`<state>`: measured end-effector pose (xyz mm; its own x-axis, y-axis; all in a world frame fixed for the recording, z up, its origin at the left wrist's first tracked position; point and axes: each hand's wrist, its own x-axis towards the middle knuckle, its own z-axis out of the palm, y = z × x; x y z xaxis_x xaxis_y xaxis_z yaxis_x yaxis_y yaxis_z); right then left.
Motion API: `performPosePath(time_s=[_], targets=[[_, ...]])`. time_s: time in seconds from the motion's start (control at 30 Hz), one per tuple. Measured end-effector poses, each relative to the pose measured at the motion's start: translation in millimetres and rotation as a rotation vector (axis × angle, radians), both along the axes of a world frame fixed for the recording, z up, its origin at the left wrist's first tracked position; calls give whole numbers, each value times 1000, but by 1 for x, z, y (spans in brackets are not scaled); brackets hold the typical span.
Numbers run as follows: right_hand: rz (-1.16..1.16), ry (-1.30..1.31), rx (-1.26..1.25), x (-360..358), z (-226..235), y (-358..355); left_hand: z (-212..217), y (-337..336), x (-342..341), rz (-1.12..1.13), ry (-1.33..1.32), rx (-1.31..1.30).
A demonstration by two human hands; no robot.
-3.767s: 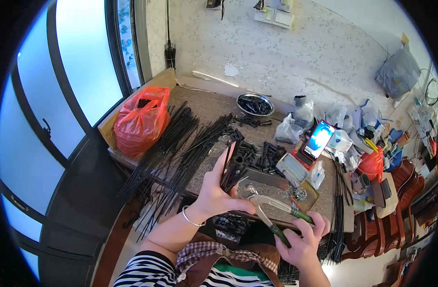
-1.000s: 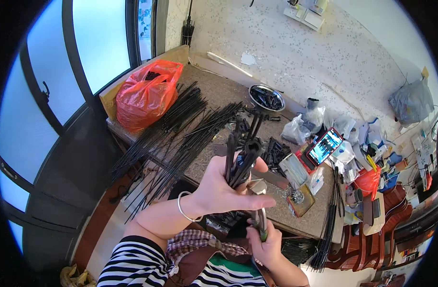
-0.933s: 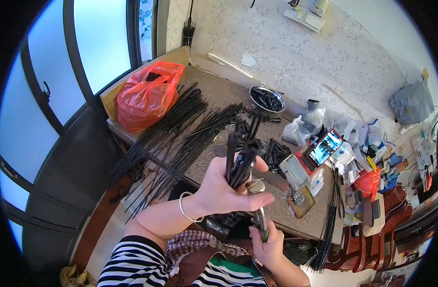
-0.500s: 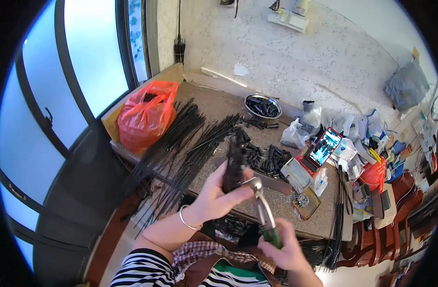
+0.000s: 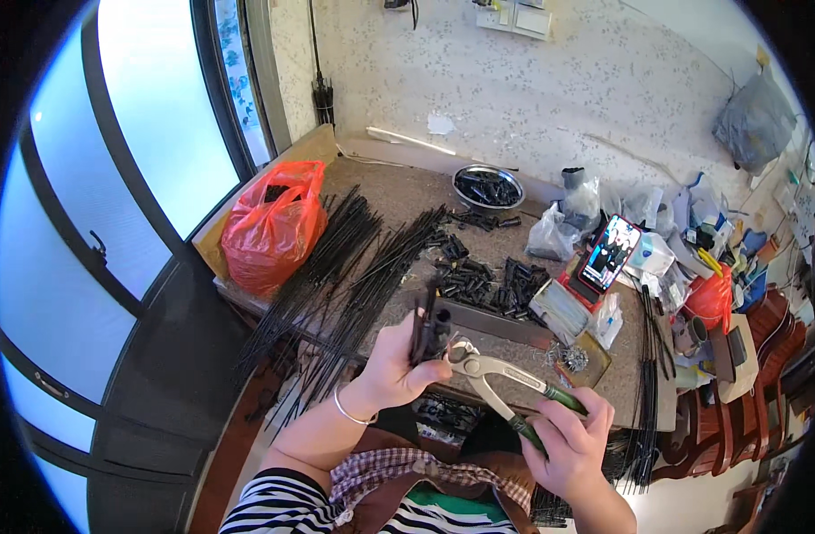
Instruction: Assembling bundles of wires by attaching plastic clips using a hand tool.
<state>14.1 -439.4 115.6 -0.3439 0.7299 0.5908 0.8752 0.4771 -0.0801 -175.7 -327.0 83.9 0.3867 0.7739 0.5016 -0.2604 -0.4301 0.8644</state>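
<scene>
My left hand (image 5: 391,367) is wrapped round a dark, bundled black piece (image 5: 431,334) held upright above the table's front edge; its exact kind I cannot make out. In my right hand (image 5: 572,445) is a pair of end-cutting pincers (image 5: 501,367) with green handles, their handles spread apart. The pincers' head sits right beside my left thumb, close to the black piece; whether the jaws grip anything is too small to tell. Past my hands lie several loose black tubular parts (image 5: 465,280) and long thin black rods (image 5: 385,280) on the table.
A red plastic bag (image 5: 274,236) stands at the table's left. Toward the wall is a metal bowl (image 5: 488,188) of black parts. A phone (image 5: 612,254) leans among clear bags, beside a small tray (image 5: 594,363) with metal bits. More black rods (image 5: 648,392) hang over the right edge.
The pincers' handles have spread apart, and my right hand has moved right. My left hand and the black piece have shifted slightly lower and left, still held.
</scene>
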Motion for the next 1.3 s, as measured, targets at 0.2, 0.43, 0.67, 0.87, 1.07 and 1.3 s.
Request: performPosePath(time_s=[0.2, 0.43, 0.67, 0.87, 1.07, 1.3], targets=[[238, 152, -120, 6, -8, 6, -6, 0, -4, -72, -131, -10], [73, 143, 31, 10, -14, 0, -8, -7, 9, -600, -569, -400], [-64, -151, 208, 22, 2, 4, -1, -7, 10, -397, -345, -360], [505, 650, -690, 20, -6, 15, 8, -7, 4, -291, -299, -285], [846, 1941, -1562, -8, -65, -9, 18, -5, 17, -458, -287, -369], [-46, 144, 42, 32, -23, 33, 29, -1, 36, 6, -139, -197]])
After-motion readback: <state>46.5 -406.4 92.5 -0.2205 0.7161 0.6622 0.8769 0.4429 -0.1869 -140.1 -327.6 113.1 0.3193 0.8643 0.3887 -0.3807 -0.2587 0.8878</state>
